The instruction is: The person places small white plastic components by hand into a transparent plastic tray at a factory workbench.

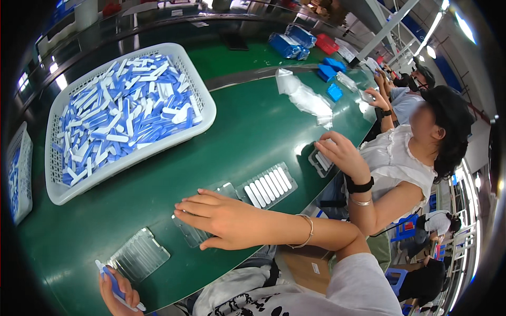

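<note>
Blue-and-white pieces (112, 283) sit gripped in the curled left hand (113, 298), while the right hand (225, 220), fingers extended, partly covers a clear tray (188, 236).

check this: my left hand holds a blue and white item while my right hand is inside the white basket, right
Your right hand isn't inside the white basket; the head view shows it over a clear tray. Your left hand does hold a blue and white item.

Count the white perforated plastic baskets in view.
2: a rectangular white perforated plastic basket on the green table; a second basket at the picture's left edge, partly cut off.
</note>
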The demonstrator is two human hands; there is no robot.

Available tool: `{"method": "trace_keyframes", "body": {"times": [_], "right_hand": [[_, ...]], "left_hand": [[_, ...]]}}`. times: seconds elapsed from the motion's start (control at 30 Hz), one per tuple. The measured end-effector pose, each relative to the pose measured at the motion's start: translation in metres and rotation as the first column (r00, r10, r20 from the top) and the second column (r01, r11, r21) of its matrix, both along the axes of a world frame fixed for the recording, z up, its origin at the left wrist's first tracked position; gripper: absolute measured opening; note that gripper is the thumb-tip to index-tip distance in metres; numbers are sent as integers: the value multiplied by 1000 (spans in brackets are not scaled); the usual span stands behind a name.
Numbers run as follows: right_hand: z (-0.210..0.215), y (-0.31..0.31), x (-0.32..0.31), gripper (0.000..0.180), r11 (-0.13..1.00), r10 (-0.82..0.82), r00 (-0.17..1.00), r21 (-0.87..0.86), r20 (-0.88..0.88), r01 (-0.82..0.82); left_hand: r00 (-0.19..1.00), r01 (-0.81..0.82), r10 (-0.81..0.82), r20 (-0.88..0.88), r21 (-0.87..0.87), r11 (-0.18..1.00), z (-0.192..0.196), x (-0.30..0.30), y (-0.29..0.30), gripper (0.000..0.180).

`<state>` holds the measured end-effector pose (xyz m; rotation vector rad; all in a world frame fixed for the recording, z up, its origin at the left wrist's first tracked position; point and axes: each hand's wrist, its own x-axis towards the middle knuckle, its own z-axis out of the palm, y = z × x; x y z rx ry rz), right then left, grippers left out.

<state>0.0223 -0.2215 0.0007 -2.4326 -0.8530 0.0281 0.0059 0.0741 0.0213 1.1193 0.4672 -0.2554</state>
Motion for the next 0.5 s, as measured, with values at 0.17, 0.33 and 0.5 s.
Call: {"method": "trace_keyframes", "body": {"times": [0.17,0.33,0.5], "right_hand": [[-1,-7,-5,72,996,28,998,-89,-48,-32],[10,19,-4,53,937,-6,1000,348,-28,15],[16,37,-15,21,765,85,936,624,-341,158]], "left_hand": [[999,33,-34,35,30,999,-2,0,-15,20],[938,333,-345,24,206,920,3,-13,-52,14],[899,431,-437,-2,168,886,8,-13,-74,13]]}}
